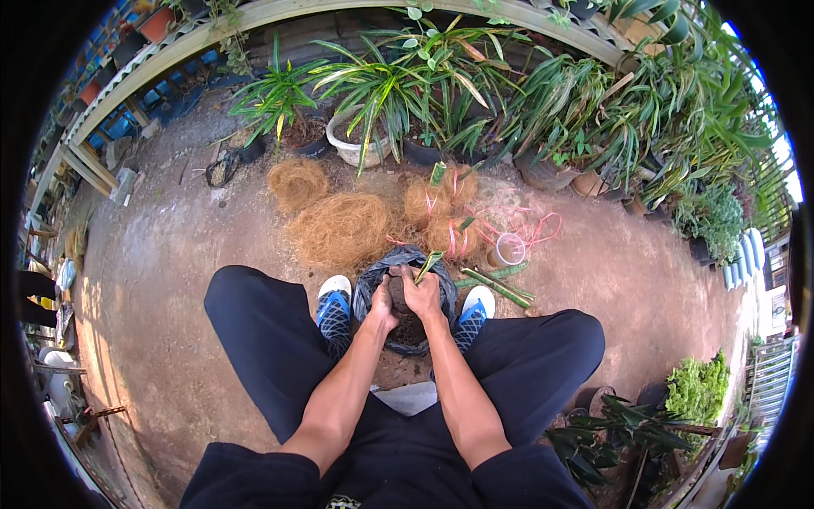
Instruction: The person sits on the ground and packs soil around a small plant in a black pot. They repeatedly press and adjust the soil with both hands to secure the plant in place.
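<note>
Both hands are over a black plastic bag (364,289) of dark soil (407,332) between my feet. My left hand (381,306) cups the left side of a dark soil clump (399,296). From the right, my right hand (421,289) presses on the same clump. A green leaf cutting (430,264) with pale edges stands up at the right hand's fingers; its lower end is hidden. Beyond the bag lies a loose heap of brown coconut fibre (343,229). Beside it sit fibre balls (453,237) tied with pink string, with cut leaf pieces sticking out.
A clear plastic cup (509,249) stands by tangled pink plastic string (544,226). Cut leaf lengths (499,286) lie right of the bag. A smaller fibre bundle (297,183) is farther off. Potted plants, one in a white pot (356,147), line the back.
</note>
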